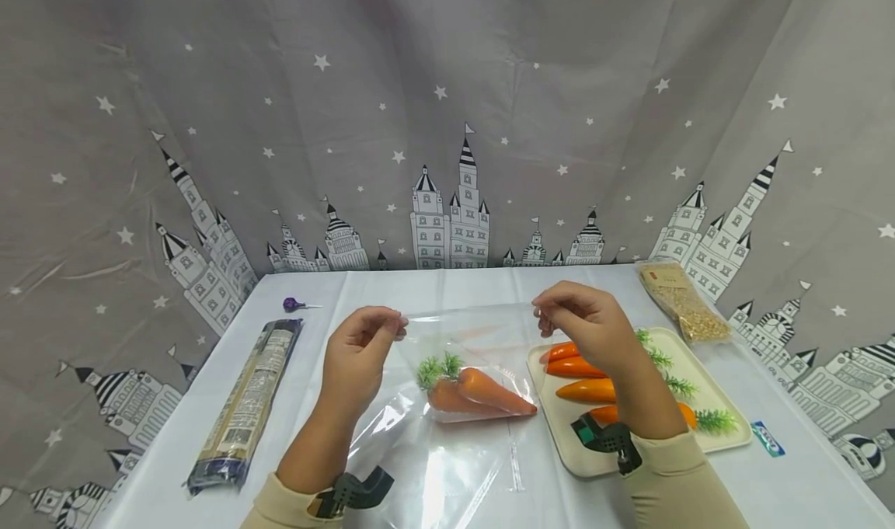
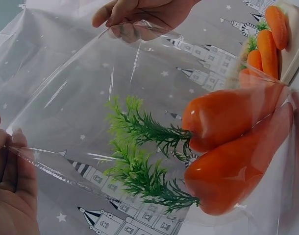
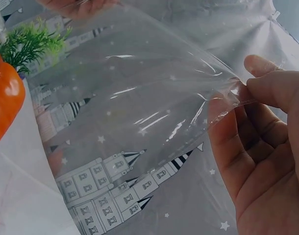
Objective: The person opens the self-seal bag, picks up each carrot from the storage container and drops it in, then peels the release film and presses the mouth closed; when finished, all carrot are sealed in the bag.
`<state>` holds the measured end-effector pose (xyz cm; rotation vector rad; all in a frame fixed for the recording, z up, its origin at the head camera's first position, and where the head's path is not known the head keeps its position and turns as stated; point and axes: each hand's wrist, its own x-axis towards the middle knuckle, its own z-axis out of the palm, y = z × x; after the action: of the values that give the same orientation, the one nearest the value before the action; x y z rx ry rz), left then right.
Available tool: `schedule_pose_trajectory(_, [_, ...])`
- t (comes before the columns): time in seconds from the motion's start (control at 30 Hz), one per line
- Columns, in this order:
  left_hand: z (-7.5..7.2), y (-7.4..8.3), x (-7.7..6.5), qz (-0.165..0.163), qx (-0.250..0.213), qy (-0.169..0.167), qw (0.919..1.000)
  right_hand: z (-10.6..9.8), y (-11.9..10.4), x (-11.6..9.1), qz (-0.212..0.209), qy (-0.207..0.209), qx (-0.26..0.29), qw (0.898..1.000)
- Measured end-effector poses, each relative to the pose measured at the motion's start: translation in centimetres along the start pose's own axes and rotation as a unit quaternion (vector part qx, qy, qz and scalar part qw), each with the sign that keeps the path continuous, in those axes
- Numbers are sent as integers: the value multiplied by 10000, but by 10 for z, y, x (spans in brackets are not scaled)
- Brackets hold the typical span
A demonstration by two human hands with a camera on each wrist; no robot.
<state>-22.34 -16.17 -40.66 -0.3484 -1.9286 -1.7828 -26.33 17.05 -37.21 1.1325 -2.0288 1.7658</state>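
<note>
A clear plastic bag hangs stretched between both hands above the table. Inside it lie two orange toy carrots with green tops. My left hand pinches one upper corner of the bag between thumb and fingers. The opposite corner is pinched by my right hand, seen close in the right wrist view with the film bunched at the fingertips. Behind the right forearm, a cream tray holds several more carrots, partly covered by that arm.
A long printed packet lies at the left, with a purple-headed lollipop-like item beyond it. At the back right rests a bag of pale grains. Right of the tray is a small blue-green packet. A grey patterned curtain hangs behind the table.
</note>
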Motion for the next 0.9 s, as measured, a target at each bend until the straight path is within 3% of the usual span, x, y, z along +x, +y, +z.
schedule_pose_trajectory(0.13, [1,-1,0,174,-213,73,9996,-1,2,0,-304,-126,-20,9995])
schedule_pose_trajectory(0.33, [1,-3,1,341,-245,91,9991,-2,2,0,-325,-71,-285,9990])
schedule_pose_trajectory(0.7, [2,-3,1,-76,335,49,9994,-2,-1,-1,-10,92,-1158,9932])
schedule_pose_trajectory(0.9, [1,-3,0,-75,378,30,9993,-4,-2,-1,-82,120,-1432,9896])
